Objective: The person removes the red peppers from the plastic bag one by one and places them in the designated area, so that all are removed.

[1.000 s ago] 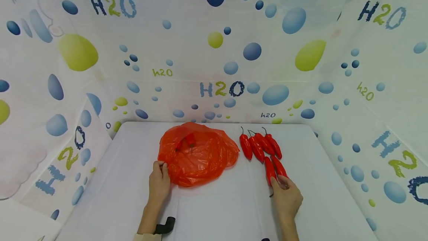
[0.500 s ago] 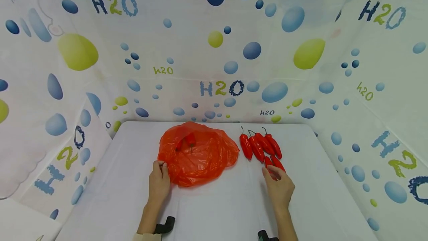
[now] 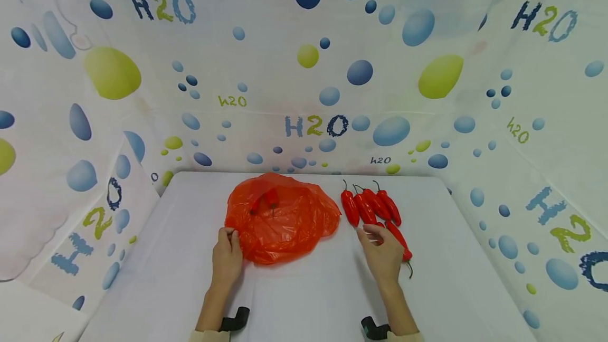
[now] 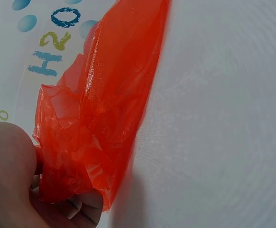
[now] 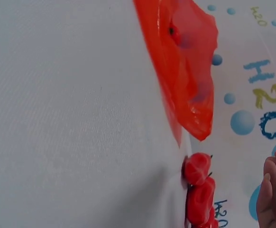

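My left hand (image 3: 227, 258) pinches the left edge of a red, see-through plastic bag (image 3: 290, 226) lying on the table. In the left wrist view, thumb and curled fingers hold the gathered film (image 4: 64, 166). A few red chili peppers with dark stems show inside the bag's mouth (image 3: 272, 198). Several more red chili peppers (image 3: 364, 209) lie in a row right of the bag. My right hand (image 3: 382, 257) hovers just in front of them, fingers loosely bent around nothing visible. It partly covers one front pepper; another front pepper (image 3: 399, 239) lies beside it, stem toward me.
A white cloth covers the table (image 3: 304, 300). Printed sheets (image 3: 304, 94) with bubbles and H2O lettering enclose it at the back and both sides. Dark camera mounts (image 3: 236, 320) sit at the wrists.
My right hand has come away from the front two peppers, moving left and slightly forward, uncovering the right one's stem. My left hand stays at the bag's edge.
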The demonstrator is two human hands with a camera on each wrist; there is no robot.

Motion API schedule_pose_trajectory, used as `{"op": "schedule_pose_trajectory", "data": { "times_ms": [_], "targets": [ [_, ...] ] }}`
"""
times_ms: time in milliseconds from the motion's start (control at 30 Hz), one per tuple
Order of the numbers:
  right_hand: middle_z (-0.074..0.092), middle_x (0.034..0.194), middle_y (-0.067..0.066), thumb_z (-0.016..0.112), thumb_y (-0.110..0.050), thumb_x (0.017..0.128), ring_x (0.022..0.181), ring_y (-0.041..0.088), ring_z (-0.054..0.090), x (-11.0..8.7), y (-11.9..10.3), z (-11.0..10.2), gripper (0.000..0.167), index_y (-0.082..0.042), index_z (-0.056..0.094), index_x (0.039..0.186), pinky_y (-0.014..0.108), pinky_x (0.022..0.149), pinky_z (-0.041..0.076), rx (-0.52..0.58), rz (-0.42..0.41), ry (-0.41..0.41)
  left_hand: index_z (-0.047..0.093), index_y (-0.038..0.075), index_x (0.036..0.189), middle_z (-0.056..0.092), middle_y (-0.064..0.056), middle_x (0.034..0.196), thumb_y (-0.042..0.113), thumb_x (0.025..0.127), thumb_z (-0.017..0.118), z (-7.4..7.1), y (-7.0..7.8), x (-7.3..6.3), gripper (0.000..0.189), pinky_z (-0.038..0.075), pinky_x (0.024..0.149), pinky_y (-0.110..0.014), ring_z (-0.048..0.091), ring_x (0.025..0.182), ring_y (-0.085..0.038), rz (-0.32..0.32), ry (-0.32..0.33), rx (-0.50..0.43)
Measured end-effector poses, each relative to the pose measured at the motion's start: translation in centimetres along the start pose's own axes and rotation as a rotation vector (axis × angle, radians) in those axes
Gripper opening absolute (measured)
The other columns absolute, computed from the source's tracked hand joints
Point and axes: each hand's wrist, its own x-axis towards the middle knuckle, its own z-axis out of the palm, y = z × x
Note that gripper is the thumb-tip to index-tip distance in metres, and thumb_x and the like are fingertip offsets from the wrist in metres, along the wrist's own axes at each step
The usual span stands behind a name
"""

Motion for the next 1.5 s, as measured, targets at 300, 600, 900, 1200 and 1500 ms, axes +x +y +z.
{"op": "schedule_pose_trajectory", "data": {
  "times_ms": [300,600,900,1200,1500],
  "targets": [
    [0.077,0.1,0.001,0.087,-0.026,0.088,0.086,0.016,0.07,0.8,-1.6,1.6,0.027,-0.012,0.08,0.11,0.022,0.073,0.057,0.018,-0.066,-0.046,0.05,0.0,0.117,0.055,-0.012,0.088,0.016,0.112,0.044,0.0,0.0,-0.1,0.018,0.044,0.068,-0.029,0.051,0.077,-0.023,0.004,0.0,-0.004],
    [0.077,0.102,0.004,0.085,-0.027,0.089,0.087,0.017,0.068,1.6,-2.9,3.7,0.03,-0.011,0.079,0.113,0.03,0.076,0.059,0.034,-0.112,-0.135,0.05,0.0,0.118,0.056,-0.012,0.089,0.016,0.113,0.044,-0.1,0.4,-0.2,0.018,0.046,0.069,-0.027,0.052,0.079,-0.023,-0.005,-0.001,-0.005],
    [0.076,0.102,0.005,0.085,-0.029,0.09,0.089,0.024,0.069,2.2,-3.6,5.9,0.034,-0.007,0.078,0.115,0.035,0.077,0.061,0.034,-0.124,-0.2,0.05,0.0,0.118,0.057,-0.013,0.089,0.015,0.112,0.044,-0.2,0.6,-0.2,0.017,0.047,0.07,-0.03,0.052,0.078,-0.024,-0.005,-0.001,0.003],
    [0.075,0.1,-0.001,0.084,-0.027,0.091,0.088,0.016,0.066,2.4,-4.0,8.2,0.028,-0.011,0.079,0.113,0.032,0.076,0.059,0.049,-0.123,-0.237,0.049,0.0,0.12,0.055,-0.012,0.09,0.016,0.113,0.044,-0.3,0.6,-0.3,0.019,0.047,0.07,-0.025,0.051,0.079,-0.023,-0.017,-0.026,-0.019],
    [0.074,0.099,-0.002,0.084,-0.029,0.09,0.087,0.015,0.065,2.4,-4.4,10.2,0.028,-0.012,0.079,0.112,0.03,0.075,0.059,-0.005,-0.148,-0.297,0.05,0.0,0.121,0.057,-0.011,0.089,0.016,0.113,0.045,-0.4,0.8,-0.4,0.019,0.05,0.071,-0.022,0.053,0.078,-0.022,-0.009,-0.016,-0.019]
  ]
}}
